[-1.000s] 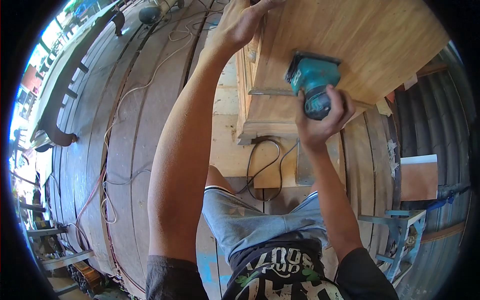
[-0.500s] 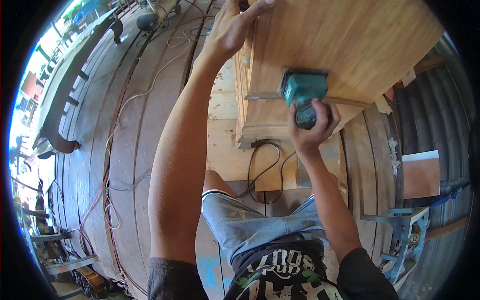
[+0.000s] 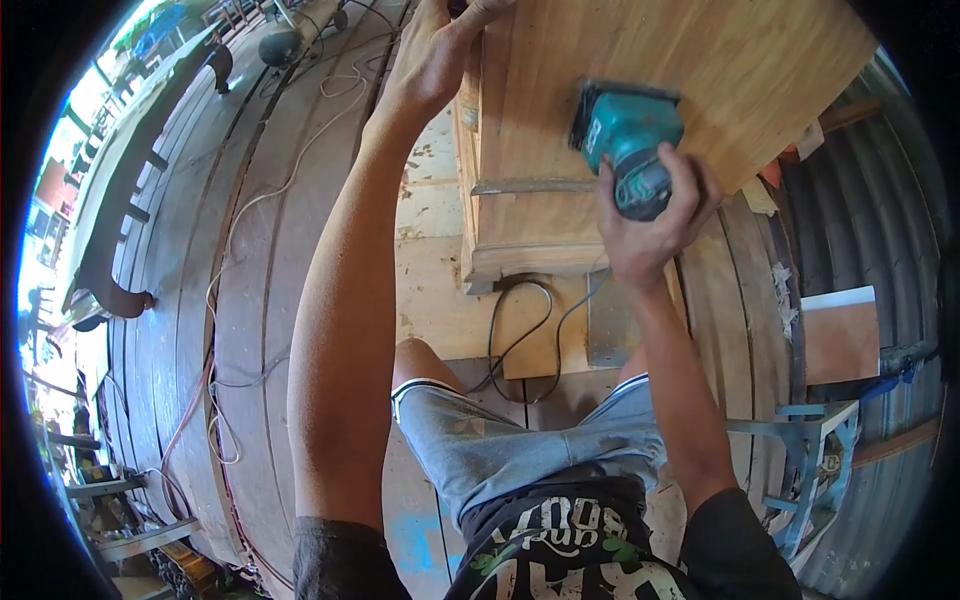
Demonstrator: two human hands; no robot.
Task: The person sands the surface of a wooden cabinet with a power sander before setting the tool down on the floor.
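Plank floor (image 3: 250,300) below, R hand (image 3: 655,235) (nearer one) curled snugly round rear of teal sander (image 3: 632,125), its body just ahead, pad against wood cabinet (image 3: 530,100), long axis pointing fwd & a bit L; farther up, L hand (image 3: 437,62) at cabinet's edge, fingers cut off, can't say if gripping.

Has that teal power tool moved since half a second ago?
Yes. Judged against the wooden moulding strip, the teal power tool has moved up the picture, farther from the strip, and slightly to the right.
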